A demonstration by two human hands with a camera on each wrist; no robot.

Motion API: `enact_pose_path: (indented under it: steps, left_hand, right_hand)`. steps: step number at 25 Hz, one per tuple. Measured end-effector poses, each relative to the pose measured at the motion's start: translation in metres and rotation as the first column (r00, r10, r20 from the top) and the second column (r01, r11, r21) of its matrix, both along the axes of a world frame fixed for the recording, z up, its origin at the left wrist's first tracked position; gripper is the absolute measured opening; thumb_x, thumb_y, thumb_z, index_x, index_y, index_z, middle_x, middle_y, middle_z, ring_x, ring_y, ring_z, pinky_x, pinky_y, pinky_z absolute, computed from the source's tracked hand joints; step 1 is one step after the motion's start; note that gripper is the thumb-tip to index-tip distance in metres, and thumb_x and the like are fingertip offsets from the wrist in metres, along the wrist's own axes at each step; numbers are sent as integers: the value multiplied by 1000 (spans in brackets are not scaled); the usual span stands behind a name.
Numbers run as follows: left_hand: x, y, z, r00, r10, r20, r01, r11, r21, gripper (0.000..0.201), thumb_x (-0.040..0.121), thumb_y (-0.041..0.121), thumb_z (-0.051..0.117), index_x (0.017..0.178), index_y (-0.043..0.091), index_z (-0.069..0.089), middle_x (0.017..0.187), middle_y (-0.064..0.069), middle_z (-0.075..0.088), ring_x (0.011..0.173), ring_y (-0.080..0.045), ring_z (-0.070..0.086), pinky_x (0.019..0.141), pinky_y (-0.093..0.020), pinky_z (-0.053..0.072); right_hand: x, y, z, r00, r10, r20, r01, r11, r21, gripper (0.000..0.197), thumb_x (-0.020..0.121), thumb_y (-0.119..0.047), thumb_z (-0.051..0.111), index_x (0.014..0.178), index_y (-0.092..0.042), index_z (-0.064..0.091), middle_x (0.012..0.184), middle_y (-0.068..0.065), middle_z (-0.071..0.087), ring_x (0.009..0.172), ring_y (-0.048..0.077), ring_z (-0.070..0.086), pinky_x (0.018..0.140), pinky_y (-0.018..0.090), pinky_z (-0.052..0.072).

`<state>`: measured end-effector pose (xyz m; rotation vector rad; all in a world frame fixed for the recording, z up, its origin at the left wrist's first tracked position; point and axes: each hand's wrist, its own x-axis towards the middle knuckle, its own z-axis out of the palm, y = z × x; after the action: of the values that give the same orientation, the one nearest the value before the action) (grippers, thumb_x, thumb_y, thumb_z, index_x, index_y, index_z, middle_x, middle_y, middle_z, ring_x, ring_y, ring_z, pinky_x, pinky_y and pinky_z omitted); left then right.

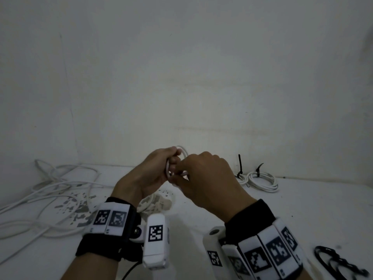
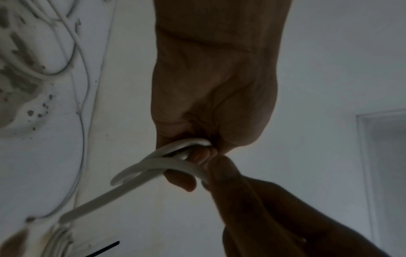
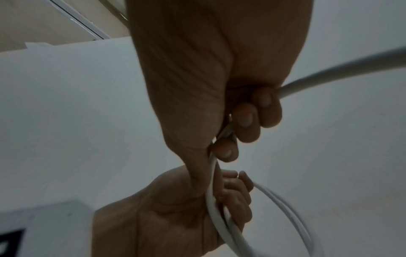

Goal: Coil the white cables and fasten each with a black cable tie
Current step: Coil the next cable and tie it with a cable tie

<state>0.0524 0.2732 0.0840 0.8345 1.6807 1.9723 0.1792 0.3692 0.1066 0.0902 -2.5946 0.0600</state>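
Note:
Both hands meet above the middle of the table, holding one white cable (image 1: pixel 184 153) that is partly wound into loops. My left hand (image 1: pixel 155 172) grips the small coil (image 2: pixel 162 165), fingers curled round its loops (image 3: pixel 222 217). My right hand (image 1: pixel 203 178) grips the free run of the cable (image 3: pixel 329 73) between curled fingers and thumb, right against the left hand. Two finished coils (image 1: pixel 260 181) lie at the back right, each with a black cable tie (image 1: pixel 239 165) sticking up. Loose black ties (image 1: pixel 335 261) lie near the front right.
A tangle of loose white cables (image 1: pixel 50 190) covers the left of the white table (image 1: pixel 302 209), over a patch of flaked grey paint (image 1: pixel 80 209). A plain wall (image 1: pixel 181 77) rises directly behind the table. A black lead (image 1: pixel 131 269) hangs under my left wrist.

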Motion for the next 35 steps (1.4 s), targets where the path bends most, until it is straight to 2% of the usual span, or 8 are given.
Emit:
enact_pose_path:
  steps: [3, 7, 14, 18, 25, 30, 33, 35]
  left_hand:
    - [14, 5, 0, 982, -33, -188, 7, 990, -140, 33, 100, 15, 38, 92, -5, 63, 79, -14, 55, 71, -25, 48, 56, -27, 42]
    - [28, 7, 4, 979, -79, -186, 40, 979, -202, 61, 95, 3, 29, 45, 21, 58, 49, 3, 37, 47, -11, 28, 50, -26, 23]
    - [16, 1, 3, 998, -57, -6, 55, 988, -142, 41, 103, 29, 41, 69, 15, 59, 55, 5, 23, 47, -8, 14, 48, -24, 8]
    - [17, 2, 2, 995, -34, -92, 12, 973, -229, 48, 90, 59, 52, 93, 11, 60, 58, 4, 18, 48, -10, 14, 45, -23, 12]
    - [13, 0, 0, 998, 36, -43, -42, 987, -157, 46, 72, 60, 62, 55, 26, 36, 51, 5, 14, 41, -10, 10, 42, -22, 9]
    - [21, 3, 1, 988, -66, 140, 75, 995, -62, 47, 77, 61, 58, 57, 25, 35, 46, 9, 15, 34, -6, 11, 37, -19, 9]
    - [24, 4, 6, 969, -142, 200, 139, 990, 32, 48, 76, 66, 52, 56, 25, 36, 43, 11, 16, 30, -3, 12, 35, -17, 9]
    - [24, 5, 6, 969, -131, 211, 126, 991, 37, 53, 78, 71, 48, 57, 24, 36, 45, 10, 16, 31, -5, 13, 34, -17, 11]
  right_hand:
    - [0, 6, 0, 998, 52, -19, -54, 987, -150, 10, 93, -37, 64, 96, -30, 71, 90, -6, 71, 82, 16, 66, 68, 27, 44]
    - [-6, 23, -4, 988, 146, -47, -152, 894, -421, 15, 82, -29, 76, 79, -25, 63, 73, -11, 64, 66, 8, 60, 60, 23, 44]
    - [7, 56, 10, 970, 237, -51, -206, 697, -687, 21, 85, -40, 75, 87, -21, 67, 61, -4, 60, 44, 2, 43, 48, 17, 36]
    - [5, 70, 6, 999, 28, -29, -40, 799, -601, 43, 75, -62, 73, 68, -20, 70, 45, -5, 53, 38, 4, 38, 47, 17, 34]
    - [9, 79, 5, 987, 16, 159, 72, 845, -530, 22, 87, -46, 72, 80, -25, 76, 66, -3, 71, 48, 0, 59, 50, 11, 43]
    - [-10, 78, -6, 908, -330, -257, 202, 884, -421, 44, 82, -63, 68, 75, -20, 76, 71, 0, 70, 67, 18, 66, 66, 31, 54]
    - [-18, 75, -16, 953, -258, -158, 96, 752, -652, 53, 85, -62, 64, 65, -15, 73, 59, 5, 69, 57, 18, 65, 61, 30, 52]
    - [-21, 66, -22, 991, -83, -102, -59, 418, -907, 49, 90, -48, 67, 71, -4, 74, 62, 13, 70, 56, 22, 68, 63, 34, 60]
